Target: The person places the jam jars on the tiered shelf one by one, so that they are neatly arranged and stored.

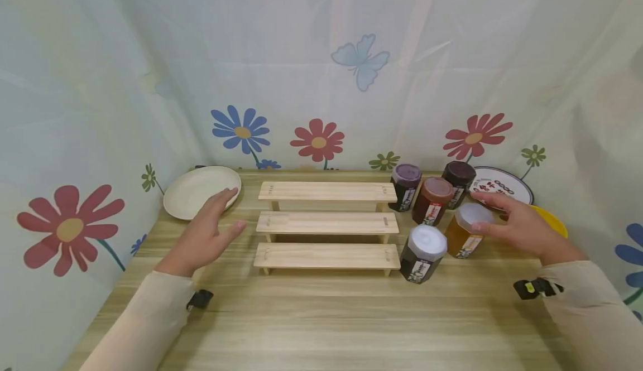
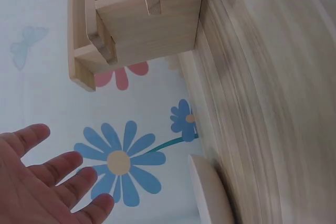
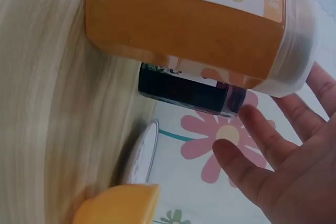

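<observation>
In the head view my right hand [image 1: 524, 229] is at the amber jar [image 1: 460, 237] with the pale lid, fingers spread and the thumb overlapping the lid's edge. The right wrist view shows its fingers beside and behind the lid, not wrapped round it. Near the amber jar stand a dark jar with a white lid [image 1: 423, 254], a red-brown jar [image 1: 432, 201], a purple-lidded jar [image 1: 404, 187] and a dark-lidded jar [image 1: 458, 184]. My left hand [image 1: 203, 237] hovers with straight, parted fingers between the cream plate [image 1: 193, 192] and the wooden tiered rack [image 1: 327, 223], holding nothing.
Behind my right hand lie a patterned plate [image 1: 517, 186] with a dark rim and a yellow bowl [image 1: 551, 221], partly hidden. A flowered cloth [image 1: 281, 70] hangs at the back and sides of the wood-grain table [image 1: 321, 321].
</observation>
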### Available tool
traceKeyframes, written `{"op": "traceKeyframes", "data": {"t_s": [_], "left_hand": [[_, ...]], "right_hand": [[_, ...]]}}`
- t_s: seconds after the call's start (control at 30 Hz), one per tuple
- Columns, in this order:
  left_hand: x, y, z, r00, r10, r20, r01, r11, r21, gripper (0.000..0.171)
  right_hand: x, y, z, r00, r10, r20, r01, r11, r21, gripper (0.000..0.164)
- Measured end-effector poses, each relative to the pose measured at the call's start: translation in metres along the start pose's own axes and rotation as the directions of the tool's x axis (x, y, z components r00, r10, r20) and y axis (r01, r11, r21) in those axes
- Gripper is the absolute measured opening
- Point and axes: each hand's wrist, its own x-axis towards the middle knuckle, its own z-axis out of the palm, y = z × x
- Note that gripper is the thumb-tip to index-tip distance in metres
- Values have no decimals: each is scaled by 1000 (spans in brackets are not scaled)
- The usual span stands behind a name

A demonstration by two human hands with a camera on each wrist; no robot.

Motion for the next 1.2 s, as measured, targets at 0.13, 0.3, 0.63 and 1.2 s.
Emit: {"op": "traceKeyframes", "data": {"t_s": [0.13,0.3,0.63,1.2], "left_hand": [[5,-1,4,999,14,-37,-16,998,-55,74],[13,-2,11,998,14,-62,-23,989,-149,69],[27,3,22,998,-55,1,54,968,-247,65],[51,9,42,996,-92,3,84,899,-430,59]], "right_hand": [[-1,1,3,1000,4,16,-5,999,34,71],[-1,3,7,1000,9,24,-11,996,85,66],[-1,8,12,996,74,44,-80,987,140,68],[0,17,15,994,100,37,-104,982,155,67]]}}
